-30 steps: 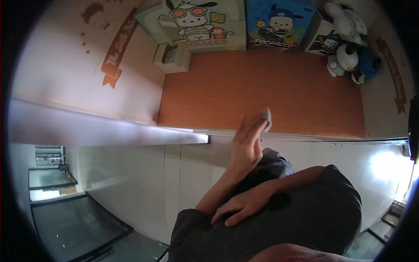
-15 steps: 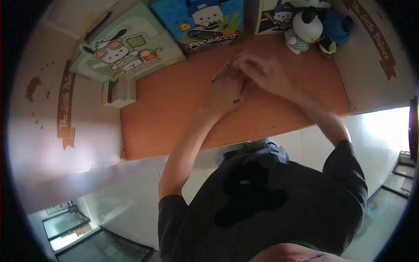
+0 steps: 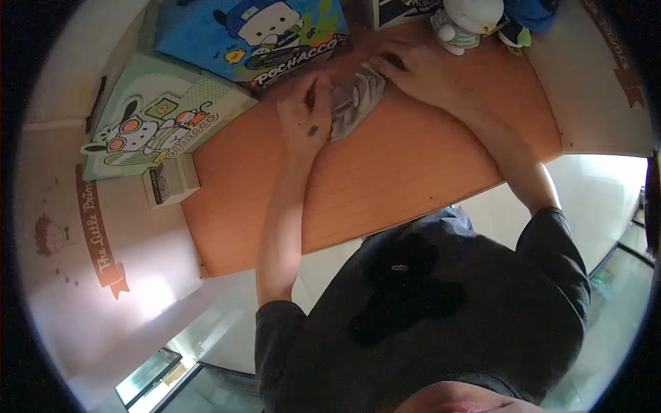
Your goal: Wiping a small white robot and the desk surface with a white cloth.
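Observation:
A thin, crumpled grey piece of cloth or film (image 3: pixel 356 103) spans the gap between my two hands, above the wooden desktop. My left hand (image 3: pixel 308 113) pinches its left edge, thumb and fingers curled together, with a dark mark on the back of the hand. On the other side, my right hand (image 3: pixel 415 74) grips the upper right corner with bent fingers. The cloth hangs in loose folds toward me. Whether it touches the desktop I cannot tell.
The orange-brown desktop (image 3: pixel 372 182) has side panels left and right. A blue cartoon box (image 3: pixel 265 41) stands behind my left hand. At the left are a pale green cartoon box (image 3: pixel 162 120) and a small white box (image 3: pixel 172 182). A white figurine (image 3: pixel 468 24) stands back right.
My hands were close together over the desktop; now they are apart, with the grey cloth visible between them. My left hand moved left. The view has shifted a little.

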Demonstrator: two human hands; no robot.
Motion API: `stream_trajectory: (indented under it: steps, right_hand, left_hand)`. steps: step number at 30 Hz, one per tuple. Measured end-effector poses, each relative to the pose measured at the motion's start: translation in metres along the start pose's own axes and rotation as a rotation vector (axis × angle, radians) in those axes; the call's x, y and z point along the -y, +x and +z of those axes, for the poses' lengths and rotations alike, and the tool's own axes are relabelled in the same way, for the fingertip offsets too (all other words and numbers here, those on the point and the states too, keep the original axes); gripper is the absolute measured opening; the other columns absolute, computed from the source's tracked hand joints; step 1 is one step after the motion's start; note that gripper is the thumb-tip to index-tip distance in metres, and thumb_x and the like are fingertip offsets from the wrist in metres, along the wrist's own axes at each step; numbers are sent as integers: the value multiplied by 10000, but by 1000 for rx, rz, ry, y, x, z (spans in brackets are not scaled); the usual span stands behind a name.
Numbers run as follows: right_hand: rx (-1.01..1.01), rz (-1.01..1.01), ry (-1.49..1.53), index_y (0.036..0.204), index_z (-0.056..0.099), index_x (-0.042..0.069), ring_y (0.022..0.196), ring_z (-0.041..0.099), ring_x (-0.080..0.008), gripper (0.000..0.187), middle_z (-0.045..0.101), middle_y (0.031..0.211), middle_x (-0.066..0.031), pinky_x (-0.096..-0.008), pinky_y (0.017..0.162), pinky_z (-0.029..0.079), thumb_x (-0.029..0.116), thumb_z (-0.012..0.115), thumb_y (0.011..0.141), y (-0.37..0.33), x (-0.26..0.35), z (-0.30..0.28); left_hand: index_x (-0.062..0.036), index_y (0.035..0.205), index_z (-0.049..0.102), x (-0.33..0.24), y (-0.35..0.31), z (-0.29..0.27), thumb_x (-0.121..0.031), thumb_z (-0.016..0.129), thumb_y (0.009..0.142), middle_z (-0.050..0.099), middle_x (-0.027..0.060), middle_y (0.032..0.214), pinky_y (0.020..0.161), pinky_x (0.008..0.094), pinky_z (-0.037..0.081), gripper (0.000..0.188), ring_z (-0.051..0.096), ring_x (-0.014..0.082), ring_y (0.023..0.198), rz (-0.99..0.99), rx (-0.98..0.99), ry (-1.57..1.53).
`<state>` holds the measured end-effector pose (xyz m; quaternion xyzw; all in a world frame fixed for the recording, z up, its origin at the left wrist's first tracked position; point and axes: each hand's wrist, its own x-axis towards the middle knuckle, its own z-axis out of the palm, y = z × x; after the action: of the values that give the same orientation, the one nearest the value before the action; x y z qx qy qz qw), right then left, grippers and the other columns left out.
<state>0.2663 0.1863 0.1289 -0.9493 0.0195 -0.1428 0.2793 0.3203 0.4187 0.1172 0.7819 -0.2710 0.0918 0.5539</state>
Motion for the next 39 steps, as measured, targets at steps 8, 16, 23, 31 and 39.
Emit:
stream_trajectory:
  steps: [8,16,23,31,39]
  right_hand:
    - [80,-229,223,1191,719,97,718,616,-151,251,752,975,-14,-279,657,491,215,725,970,2,10,-14]
    - [-136,-289,555,1216,712,88,833,622,-95,247,733,1084,-5,-224,762,506,111,720,970,0,12,6]
    - [17,-145,664,1128,732,75,915,630,-99,190,706,1136,-5,-223,823,509,36,717,943,-14,7,3]
    - [118,-586,533,1015,733,71,930,638,-175,187,695,1086,-19,-296,831,515,-21,748,854,-22,24,1]
    - [87,-759,389,947,723,72,936,631,-220,137,690,1058,-12,-348,866,513,4,760,834,-32,33,1]
  left_hand:
    - [-56,1210,706,-2,-2,-4,-201,698,957,719,75,1008,651,316,509,292,622,225,731,-38,168,180]
    - [-71,1290,654,-3,0,-8,-228,735,923,683,108,1157,734,376,546,408,659,290,836,182,238,266]
    - [-76,1338,636,-7,0,-2,-242,735,920,710,137,1169,877,389,552,461,678,310,982,-132,367,224]
    - [-38,1340,632,11,14,-44,-206,718,930,717,122,1198,909,346,547,451,678,257,1016,-132,623,63]
    - [-15,1248,670,4,9,-37,-116,777,855,698,82,1128,836,273,499,420,619,161,949,-70,526,-91]
